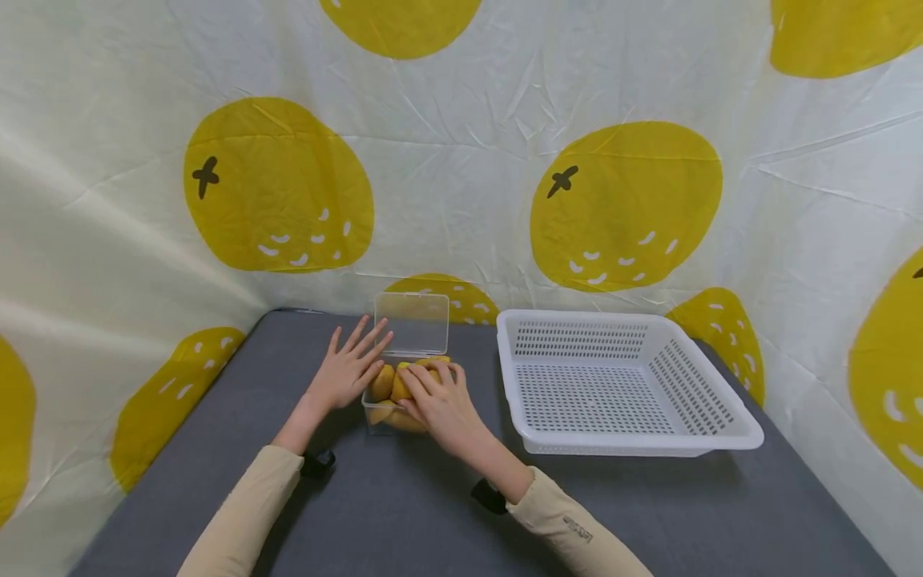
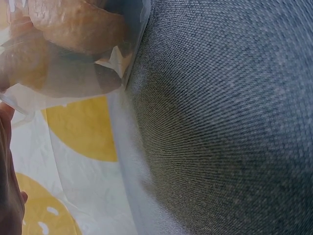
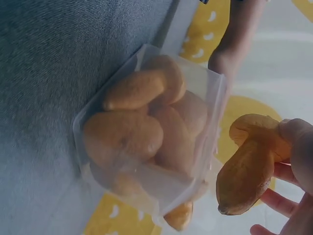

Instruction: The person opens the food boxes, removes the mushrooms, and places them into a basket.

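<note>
Left hand was wide, fingers spread, by the left side of the clear box; contact unclear. Box stood on the grey worktop, loaded with tan mushrooms, its clear lid raised at the back. Right hand pinched one mushroom between thumb and fingers, just above the box opening. White perforated basket sat farther right, apart from the box.
</note>
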### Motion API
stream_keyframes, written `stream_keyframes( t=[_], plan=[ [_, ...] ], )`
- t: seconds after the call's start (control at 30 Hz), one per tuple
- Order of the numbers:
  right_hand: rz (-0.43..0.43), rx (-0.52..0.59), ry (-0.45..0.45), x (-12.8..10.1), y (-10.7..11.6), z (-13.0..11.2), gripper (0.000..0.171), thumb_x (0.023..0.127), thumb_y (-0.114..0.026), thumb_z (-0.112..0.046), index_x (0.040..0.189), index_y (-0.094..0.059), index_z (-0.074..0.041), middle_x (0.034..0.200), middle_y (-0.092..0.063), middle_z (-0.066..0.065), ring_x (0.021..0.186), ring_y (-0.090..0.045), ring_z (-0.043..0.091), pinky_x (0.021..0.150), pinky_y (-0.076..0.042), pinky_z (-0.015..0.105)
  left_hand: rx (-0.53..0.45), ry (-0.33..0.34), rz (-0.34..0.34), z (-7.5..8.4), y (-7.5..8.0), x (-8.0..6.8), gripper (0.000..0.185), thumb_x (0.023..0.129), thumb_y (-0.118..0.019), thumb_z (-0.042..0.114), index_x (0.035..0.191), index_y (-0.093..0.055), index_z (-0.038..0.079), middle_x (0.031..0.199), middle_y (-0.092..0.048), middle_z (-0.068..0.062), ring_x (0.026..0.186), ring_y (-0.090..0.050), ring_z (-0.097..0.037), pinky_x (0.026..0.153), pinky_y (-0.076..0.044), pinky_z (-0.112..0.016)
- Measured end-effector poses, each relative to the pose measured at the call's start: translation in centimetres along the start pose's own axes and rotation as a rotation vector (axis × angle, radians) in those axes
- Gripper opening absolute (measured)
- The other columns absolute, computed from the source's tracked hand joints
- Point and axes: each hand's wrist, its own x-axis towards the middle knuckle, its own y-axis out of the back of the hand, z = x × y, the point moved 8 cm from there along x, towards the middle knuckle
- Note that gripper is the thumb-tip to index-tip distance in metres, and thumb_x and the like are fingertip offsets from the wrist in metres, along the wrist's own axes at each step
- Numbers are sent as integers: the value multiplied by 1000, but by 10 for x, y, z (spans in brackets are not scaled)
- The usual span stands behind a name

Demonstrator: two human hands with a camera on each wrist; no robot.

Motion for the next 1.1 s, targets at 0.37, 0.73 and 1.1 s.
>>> stream_keyframes(
  t=[0.37,0.73,1.1],
  plan=[
    [15,-34,-34,-13,22,18,39,83,-60,-35,116,-55,-15,111,-56,-2,99,-48,21,84,-39,44,-10,-13,14,1,2,-1,55,94,-36,41,143,-17,27,152,-8,5,140,0,-23,106,0,-59],
    [66,-119,3,-24,51,36,41,78,-66,-36,112,-56,-15,104,-56,-1,92,-49,22,80,-39,43,-13,-9,6,2,2,0,56,94,-38,39,144,-16,27,152,-9,3,140,-1,-26,106,2,-59],
    [34,-169,12,-42,75,63,46,73,-71,-32,111,-58,-10,103,-57,3,88,-50,25,77,-38,44,-28,-21,18,1,2,0,56,94,-39,39,144,-18,26,152,-6,5,140,3,-24,106,2,-60]
  ],
)
